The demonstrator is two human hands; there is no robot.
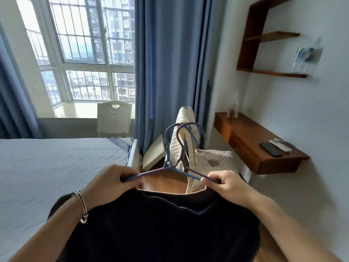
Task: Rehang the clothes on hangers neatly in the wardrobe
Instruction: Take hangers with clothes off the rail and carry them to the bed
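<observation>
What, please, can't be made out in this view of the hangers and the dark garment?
The wardrobe: nowhere in the head view.
Ends of the hangers: hidden inside the left hand and right hand.
Hem of the dark garment: cut off by the bottom edge.
Contents of the clear wall pocket: blurred.

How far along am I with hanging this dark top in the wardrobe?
Done: nothing looks finished yet. In hand: your left hand and right hand each hold an end of two wire hangers at the shoulders of the dark top. Left: settle it on one hanger and carry it to the wardrobe, which is not in view.
</observation>
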